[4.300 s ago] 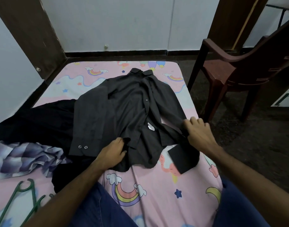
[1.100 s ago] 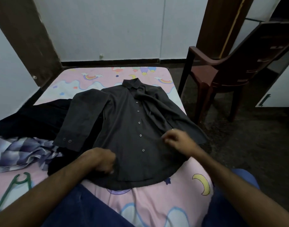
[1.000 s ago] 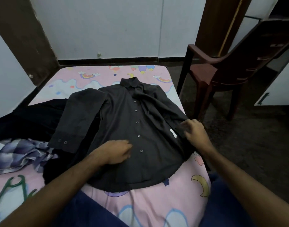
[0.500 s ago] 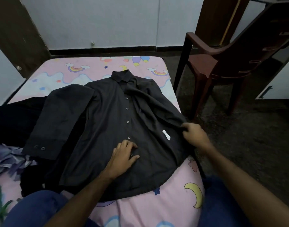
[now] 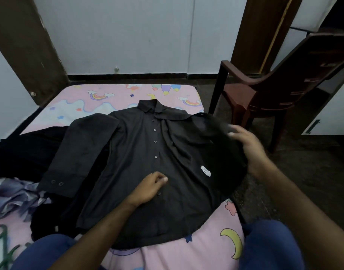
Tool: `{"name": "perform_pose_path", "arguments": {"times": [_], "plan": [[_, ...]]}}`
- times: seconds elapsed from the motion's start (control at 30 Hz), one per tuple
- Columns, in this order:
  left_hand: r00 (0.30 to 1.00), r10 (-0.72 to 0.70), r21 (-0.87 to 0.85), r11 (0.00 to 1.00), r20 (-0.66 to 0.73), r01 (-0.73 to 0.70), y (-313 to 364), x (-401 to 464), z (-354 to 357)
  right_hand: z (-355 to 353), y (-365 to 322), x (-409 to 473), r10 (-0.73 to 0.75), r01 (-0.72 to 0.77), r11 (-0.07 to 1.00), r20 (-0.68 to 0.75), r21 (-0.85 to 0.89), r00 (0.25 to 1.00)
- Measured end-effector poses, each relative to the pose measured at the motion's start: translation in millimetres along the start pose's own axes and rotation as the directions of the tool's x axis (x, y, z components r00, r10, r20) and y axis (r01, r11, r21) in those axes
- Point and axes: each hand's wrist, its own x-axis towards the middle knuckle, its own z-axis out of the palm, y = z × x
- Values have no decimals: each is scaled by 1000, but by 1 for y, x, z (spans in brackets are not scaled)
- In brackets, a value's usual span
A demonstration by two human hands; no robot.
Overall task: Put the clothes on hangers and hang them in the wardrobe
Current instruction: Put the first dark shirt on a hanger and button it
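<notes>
Bare bed [image 5: 116,102] lay open beyond the shirt [image 5: 147,152]; piled clothes [image 5: 17,191] crowded its left, and a chair [image 5: 264,94] stood close on the right.

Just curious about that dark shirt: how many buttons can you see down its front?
5 on the dark shirt placket: four run down from the collar, one beside the left hand, which may hide more.
</notes>
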Motion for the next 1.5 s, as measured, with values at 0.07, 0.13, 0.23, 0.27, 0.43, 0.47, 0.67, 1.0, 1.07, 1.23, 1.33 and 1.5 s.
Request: {"name": "perform_pose_path", "arguments": {"times": [0.07,0.13,0.23,0.27,0.43,0.47,0.67,1.0,1.07,1.23,1.33,1.5], "plan": [[992,-126,-282,952,-19,115,5,-3,-7,33,17,-10,-88,198,915,304,-351,949],[978,-207,-452,875,-27,172,1,-3,-14,62,47,-20,97,359,743,621,-565,778],[963,-261,-552,814,-68,181,-10,1,-23,81,90,-38,599,230,649,674,-725,433],[963,-256,-529,831,-87,174,-12,2,-25,79,98,-37,655,163,650,656,-742,374],[974,-28,5,1000,-223,30,-30,28,-34,43,108,23,337,53,729,425,-682,840],[969,30,137,991,-244,4,-32,35,-36,36,111,40,219,99,661,318,-744,923],[986,53,461,887,-157,26,-39,79,-42,53,137,96,256,-17,476,120,-879,959],[954,197,587,809,-224,-29,-83,81,-9,78,154,37,239,237,497,394,-835,888],[955,194,587,809,-225,-26,-84,81,-8,76,157,48,227,108,570,283,-815,932],[956,189,587,809,-222,-24,-81,79,-9,94,160,28,264,142,366,248,-920,932],[958,186,597,802,-220,-19,-80,78,-8,103,164,19,209,196,248,250,-949,946],[957,188,596,803,-219,-22,-80,79,-8,63,143,29,168,91,346,157,-934,973]]}}
